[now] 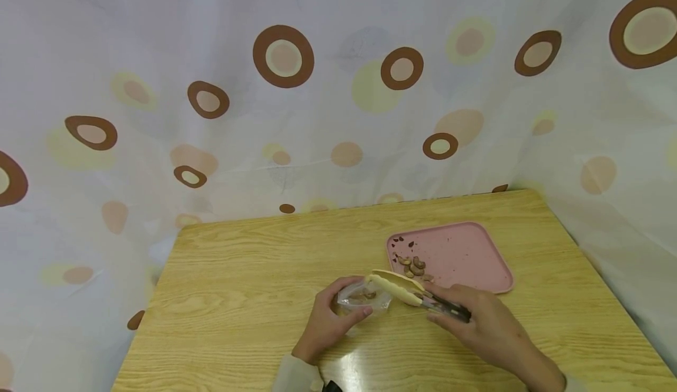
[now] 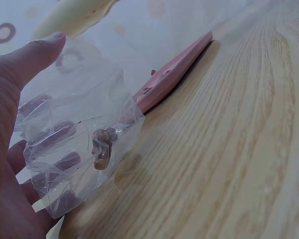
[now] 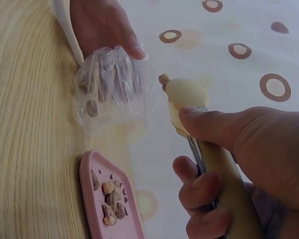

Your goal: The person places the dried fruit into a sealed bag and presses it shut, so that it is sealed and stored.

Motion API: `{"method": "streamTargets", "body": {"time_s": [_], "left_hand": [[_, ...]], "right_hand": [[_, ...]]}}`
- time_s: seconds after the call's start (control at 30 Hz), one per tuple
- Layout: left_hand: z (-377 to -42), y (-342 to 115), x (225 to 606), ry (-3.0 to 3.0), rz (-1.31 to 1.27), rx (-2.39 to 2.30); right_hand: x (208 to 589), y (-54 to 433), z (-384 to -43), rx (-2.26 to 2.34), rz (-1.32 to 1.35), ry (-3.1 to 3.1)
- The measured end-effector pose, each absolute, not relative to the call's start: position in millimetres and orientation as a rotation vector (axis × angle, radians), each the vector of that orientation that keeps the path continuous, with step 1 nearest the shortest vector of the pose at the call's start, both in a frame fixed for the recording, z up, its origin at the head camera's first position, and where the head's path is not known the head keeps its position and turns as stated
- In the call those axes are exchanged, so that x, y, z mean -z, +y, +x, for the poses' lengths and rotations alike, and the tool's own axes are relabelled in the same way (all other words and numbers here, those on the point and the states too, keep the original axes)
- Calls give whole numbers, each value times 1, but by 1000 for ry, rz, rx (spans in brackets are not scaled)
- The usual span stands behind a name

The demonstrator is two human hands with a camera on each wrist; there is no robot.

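Note:
My left hand (image 1: 327, 320) holds a clear plastic bag (image 2: 72, 149) by its side, thumb above and fingers behind the film. A few brown cashews (image 2: 102, 148) lie low inside the bag. My right hand (image 1: 489, 324) grips a pair of tongs (image 1: 399, 289) with cream scalloped heads and metal arms. In the right wrist view the tongs' heads are close together, and a cashew (image 3: 163, 81) sticks out at their tip. The heads are above the bag's mouth in the head view. More cashews (image 1: 416, 266) sit at the left end of a pink tray (image 1: 471, 257).
Dark skin flakes (image 1: 400, 240) are scattered on the tray's left end. The tray lies on a wood-grain table (image 1: 238, 298), right of the bag. A white curtain (image 1: 328, 104) with brown and pastel circles hangs around the table's back and sides.

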State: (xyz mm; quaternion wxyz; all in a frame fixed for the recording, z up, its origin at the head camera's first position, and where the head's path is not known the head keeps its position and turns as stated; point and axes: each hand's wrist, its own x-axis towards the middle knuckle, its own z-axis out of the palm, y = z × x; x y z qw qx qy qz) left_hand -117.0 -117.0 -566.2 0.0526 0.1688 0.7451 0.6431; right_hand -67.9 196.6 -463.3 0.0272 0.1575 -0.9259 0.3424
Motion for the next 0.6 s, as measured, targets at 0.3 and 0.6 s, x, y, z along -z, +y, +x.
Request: {"method": "streamTargets", "body": {"time_s": [0.3,0.6], "left_hand": [[-117,-118,566,2256,532,-1960],[-118,-119,567,2267,547,-1951]], "right_hand": [[462,195,-70,-1063,515,-2856],[464,198,-71,-1171,548,-2791]]}}
